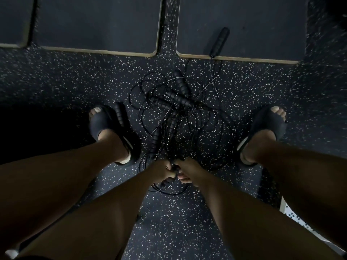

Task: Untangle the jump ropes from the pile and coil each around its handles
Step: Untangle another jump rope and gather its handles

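Observation:
A tangled pile of thin black jump ropes [180,117] lies on the speckled floor between my feet, with several ribbed black handles in it. One handle [220,42] rests apart on the far mat, its cord trailing back into the pile. Another handle [120,114] lies beside my left sandal. At the pile's near edge my left hand [163,171] and my right hand [185,170] meet, both closed around a black handle [167,182] and its cord. A loop of rope curves on the floor beneath my hands.
Dark mats with pale edges [97,50] lie across the far side, with a gap of floor between them. My left foot [110,132] and right foot [262,134], in black sandals, flank the pile. A white patterned object [293,216] sits at the lower right.

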`<state>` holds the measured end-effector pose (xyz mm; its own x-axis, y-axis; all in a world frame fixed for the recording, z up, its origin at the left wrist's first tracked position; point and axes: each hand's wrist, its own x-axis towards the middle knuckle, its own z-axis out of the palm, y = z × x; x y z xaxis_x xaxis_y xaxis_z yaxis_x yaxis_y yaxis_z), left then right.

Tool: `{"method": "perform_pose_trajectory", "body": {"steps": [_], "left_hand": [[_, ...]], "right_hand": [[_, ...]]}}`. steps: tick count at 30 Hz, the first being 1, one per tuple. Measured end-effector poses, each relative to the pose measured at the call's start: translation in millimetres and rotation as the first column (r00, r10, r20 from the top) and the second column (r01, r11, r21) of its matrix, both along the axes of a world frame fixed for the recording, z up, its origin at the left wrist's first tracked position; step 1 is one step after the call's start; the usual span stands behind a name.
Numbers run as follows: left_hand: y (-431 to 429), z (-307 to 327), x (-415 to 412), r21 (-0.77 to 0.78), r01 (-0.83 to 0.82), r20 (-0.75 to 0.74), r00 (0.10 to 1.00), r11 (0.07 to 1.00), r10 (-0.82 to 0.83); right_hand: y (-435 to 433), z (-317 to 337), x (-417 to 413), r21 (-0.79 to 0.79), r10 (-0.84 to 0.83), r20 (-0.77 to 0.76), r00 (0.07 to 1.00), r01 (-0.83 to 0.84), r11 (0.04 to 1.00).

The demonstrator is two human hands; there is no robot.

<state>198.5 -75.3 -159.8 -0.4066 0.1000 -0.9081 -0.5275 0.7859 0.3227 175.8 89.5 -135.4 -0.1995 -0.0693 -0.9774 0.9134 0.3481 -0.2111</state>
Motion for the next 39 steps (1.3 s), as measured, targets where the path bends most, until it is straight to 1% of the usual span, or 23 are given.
{"method": "perform_pose_trajectory", "body": {"steps": [2, 4, 7, 10, 13, 16, 19, 21, 22, 24, 25, 27, 28, 29, 31, 32, 33, 34, 35, 36, 37, 38, 39], "left_hand": [[6, 14, -6, 0.08, -0.03, 0.025, 0.999, 0.996, 0.028], [11, 33, -12, 0.144, -0.101, 0.038, 0.995, 0.984, 0.096], [15, 70, -21, 0.202, -0.157, -0.001, 0.987, 0.967, 0.16], [20, 117, -29, 0.266, -0.23, -0.039, 0.968, 0.936, 0.249], [24, 158, -34, 0.297, -0.279, -0.068, 0.948, 0.913, 0.312], [25, 199, -37, 0.348, -0.233, -0.155, 0.941, 0.908, 0.301], [22, 240, -44, 0.34, -0.122, -0.277, 0.934, 0.933, 0.224], [17, 267, -51, 0.337, -0.09, -0.376, 0.9, 0.937, 0.222], [14, 280, -54, 0.335, -0.09, -0.424, 0.874, 0.938, 0.236], [7, 308, -60, 0.327, -0.093, -0.496, 0.83, 0.941, 0.255], [2, 320, -62, 0.304, -0.077, -0.534, 0.812, 0.95, 0.237], [-8, 344, -67, 0.211, -0.002, -0.622, 0.771, 0.977, 0.136], [-13, 355, -70, 0.167, 0.034, -0.658, 0.748, 0.985, 0.086], [-17, 367, -73, 0.139, 0.057, -0.687, 0.725, 0.989, 0.055], [-24, 392, -78, 0.129, 0.041, -0.728, 0.683, 0.991, 0.067], [-27, 401, -79, 0.132, 0.024, -0.744, 0.663, 0.991, 0.083], [-29, 410, -79, 0.135, 0.004, -0.764, 0.638, 0.991, 0.101], [-30, 417, -79, 0.14, -0.016, -0.782, 0.612, 0.99, 0.121], [-29, 422, -80, 0.165, -0.038, -0.79, 0.593, 0.986, 0.155], [-27, 425, -83, 0.218, -0.071, -0.788, 0.575, 0.973, 0.219], [-22, 429, -86, 0.286, -0.108, -0.778, 0.554, 0.952, 0.297], [-16, 432, -90, 0.341, -0.144, -0.768, 0.527, 0.929, 0.364], [-10, 435, -95, 0.375, -0.169, -0.763, 0.502, 0.911, 0.407]], "right_hand": [[5, 11, -2, 0.009, 0.011, -0.068, 0.998, -0.01, 1.0], [10, 22, -5, 0.051, 0.055, -0.125, 0.991, -0.049, 0.998], [16, 46, -13, 0.117, 0.103, -0.165, 0.981, -0.085, 0.989], [20, 83, -27, 0.132, 0.063, -0.221, 0.973, -0.035, 0.991], [26, 123, -37, 0.136, -0.012, -0.282, 0.959, 0.052, 0.989], [36, 166, -48, 0.116, -0.105, -0.365, 0.925, 0.157, 0.981], [45, 224, -65, 0.077, -0.104, -0.461, 0.881, 0.156, 0.985], [52, 267, -79, 0.061, -0.078, -0.538, 0.839, 0.131, 0.99], [55, 289, -86, 0.035, -0.092, -0.571, 0.816, 0.136, 0.99], [62, 332, -99, -0.054, -0.167, -0.621, 0.766, 0.171, 0.984], [66, 351, -102, -0.112, -0.221, -0.633, 0.742, 0.194, 0.975], [77, 379, -105, -0.272, -0.38, -0.599, 0.705, 0.267, 0.924], [83, 388, -105, -0.368, -0.484, -0.55, 0.681, 0.323, 0.872], [88, 397, -104, -0.463, -0.591, -0.481, 0.648, 0.385, 0.799], [89, 409, -106, -0.604, -0.754, -0.326, 0.571, 0.488, 0.63], [88, 414, -105, -0.653, -0.805, -0.264, 0.531, 0.516, 0.554], [83, 418, -105, -0.699, -0.831, -0.219, 0.511, 0.512, 0.499], [78, 422, -105, -0.736, -0.829, -0.196, 0.524, 0.48, 0.477], [73, 423, -104, -0.76, -0.802, -0.194, 0.565, 0.43, 0.487], [69, 423, -104, -0.778, -0.749, -0.221, 0.625, 0.35, 0.521], [65, 423, -103, -0.783, -0.672, -0.279, 0.686, 0.242, 0.573], [62, 422, -102, -0.77, -0.578, -0.356, 0.734, 0.12, 0.627], [60, 421, -101, -0.742, -0.486, -0.43, 0.761, 0.009, 0.671]]}}
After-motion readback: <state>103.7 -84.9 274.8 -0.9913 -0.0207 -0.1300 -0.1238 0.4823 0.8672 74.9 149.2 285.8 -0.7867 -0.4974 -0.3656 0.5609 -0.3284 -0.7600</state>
